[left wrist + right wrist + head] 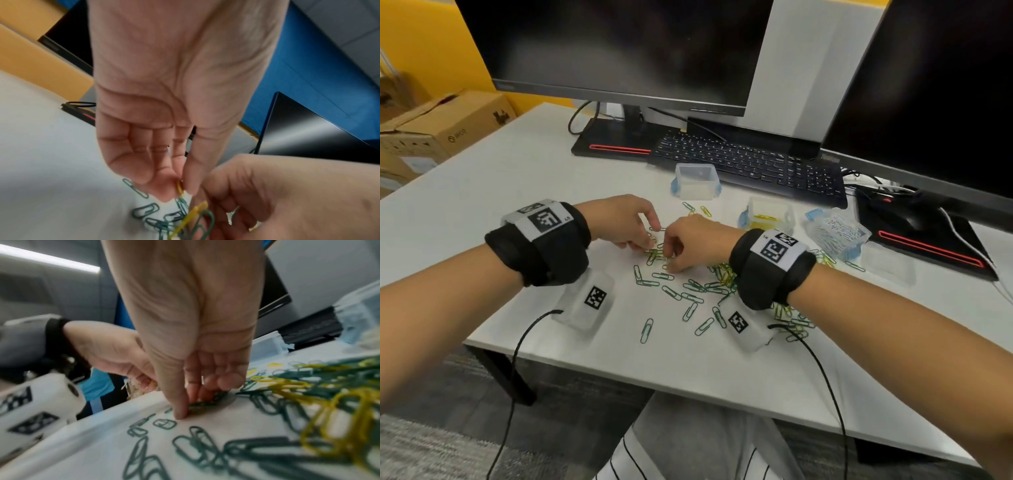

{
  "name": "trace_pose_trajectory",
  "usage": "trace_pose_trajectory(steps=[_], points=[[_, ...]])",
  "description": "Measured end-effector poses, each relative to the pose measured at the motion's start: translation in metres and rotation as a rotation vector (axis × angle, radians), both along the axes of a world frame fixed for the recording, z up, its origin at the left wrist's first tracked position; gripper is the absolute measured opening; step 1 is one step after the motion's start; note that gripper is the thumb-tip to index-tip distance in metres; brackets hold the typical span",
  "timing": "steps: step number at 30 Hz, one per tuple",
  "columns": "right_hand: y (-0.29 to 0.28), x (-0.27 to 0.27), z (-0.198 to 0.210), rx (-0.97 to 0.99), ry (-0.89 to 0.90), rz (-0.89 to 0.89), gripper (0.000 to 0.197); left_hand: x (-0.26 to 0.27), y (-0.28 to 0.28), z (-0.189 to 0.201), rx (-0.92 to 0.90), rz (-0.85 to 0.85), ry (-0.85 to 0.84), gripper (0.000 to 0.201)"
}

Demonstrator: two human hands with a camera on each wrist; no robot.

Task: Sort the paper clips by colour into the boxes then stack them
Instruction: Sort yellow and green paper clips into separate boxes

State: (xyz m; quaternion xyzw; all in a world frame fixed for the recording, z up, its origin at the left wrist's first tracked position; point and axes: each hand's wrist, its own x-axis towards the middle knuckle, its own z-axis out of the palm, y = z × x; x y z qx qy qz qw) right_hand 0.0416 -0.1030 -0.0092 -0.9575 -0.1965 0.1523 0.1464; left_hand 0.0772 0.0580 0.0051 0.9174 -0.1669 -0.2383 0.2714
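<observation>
From the head view: both hands down in the loose heap of paper clips (pixel 688 287) on the white desk (pixel 517 171), left hand (pixel 619 222) and right hand (pixel 688 245) almost touching, fingertips curled into the pile. Behind them, an empty clear box (pixel 695 181) near the keyboard (pixel 750 161), a box with yellow clips (pixel 768 216) to its right, a tipped box full of clips (pixel 837 234) further right, well apart from the heap. From the left wrist: thumb and fingers pinching a yellow clip (pixel 180 188), green ones lying just below; more yellow and green caught in the other hand's fingers. Best to lift straight up and shake free any green tangled on. From the right wrist: thumb tip pressed to the desk, fingers curled round a small bunch of green clips (pixel 205 400). Worth checking for a stray yellow before carrying the bunch off, and keeping each handful small so nothing drops on the way to a box.
</observation>
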Motion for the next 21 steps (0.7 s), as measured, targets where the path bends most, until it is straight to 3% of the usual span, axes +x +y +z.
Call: trace_pose_trajectory(steps=[4,7,9,11,14,17,21], points=[[0.001,0.003,-0.005,-0.114,0.057,0.04,0.016,-0.001,0.005,-0.004,-0.185,0.126,0.231,0.015],[-0.014,0.003,-0.005,-0.064,0.038,0.027,0.01,-0.003,0.007,-0.007,-0.399,0.235,0.428,0.022],[-0.029,0.004,-0.004,0.071,0.07,-0.031,0.004,-0.002,0.008,-0.008,-0.463,0.282,0.468,0.022],[-0.044,0.001,-0.003,0.364,0.23,-0.138,0.014,0.001,0.006,-0.007,-0.464,0.297,0.445,0.019],[-0.061,-0.006,-0.001,0.756,0.446,-0.28,0.024,0.002,-0.003,-0.004,-0.42,0.259,0.377,0.018],[-0.073,-0.009,0.001,0.832,0.469,-0.348,0.017,0.0,-0.013,-0.001,-0.316,0.163,0.302,0.016],[-0.085,-0.014,0.003,0.817,0.401,-0.418,0.014,0.0,-0.019,-0.007,0.101,-0.087,0.06,0.013]])
